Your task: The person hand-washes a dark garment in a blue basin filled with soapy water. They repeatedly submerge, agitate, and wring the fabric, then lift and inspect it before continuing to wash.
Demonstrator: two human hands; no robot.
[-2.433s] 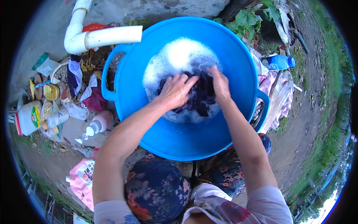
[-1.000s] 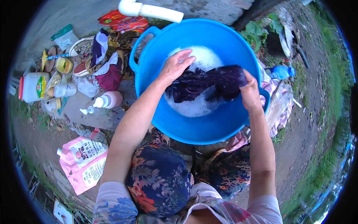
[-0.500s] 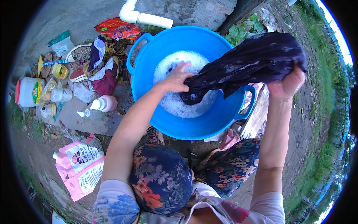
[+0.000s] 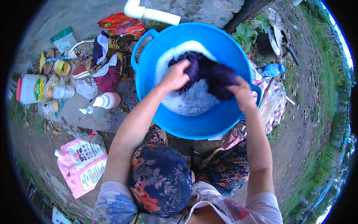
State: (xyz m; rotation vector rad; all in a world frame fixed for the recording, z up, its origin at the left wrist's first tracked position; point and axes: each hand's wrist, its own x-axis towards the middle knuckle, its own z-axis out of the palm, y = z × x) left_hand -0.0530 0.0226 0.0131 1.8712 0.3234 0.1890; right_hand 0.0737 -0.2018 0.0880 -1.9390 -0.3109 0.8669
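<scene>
A wet, dark purple garment (image 4: 210, 71) is bunched in the blue plastic tub (image 4: 190, 127), over white suds (image 4: 192, 108). My left hand (image 4: 175, 77) is closed on its left part, thumb and fingers pinching the cloth near the tub's middle. At the right side, inside the rim, my right hand (image 4: 240, 92) grips the other end, slightly smeared by motion. Cloth stretches between both hands, its lower folds at the foam. What kind of garment it is, I cannot tell.
Left of the tub stand a pink pump bottle (image 4: 107, 100), a white jug with a red lid (image 4: 31, 89) and shoes (image 4: 82, 71). A pink pouch (image 4: 82, 164) lies lower left. A white pipe (image 4: 153, 14) juts above; a blue bottle (image 4: 271, 70) lies at right.
My right hand has come down and left from outside the tub's right side, lowering the stretched garment into the tub. My left hand stays near the middle, cloth now bunched beside it.
</scene>
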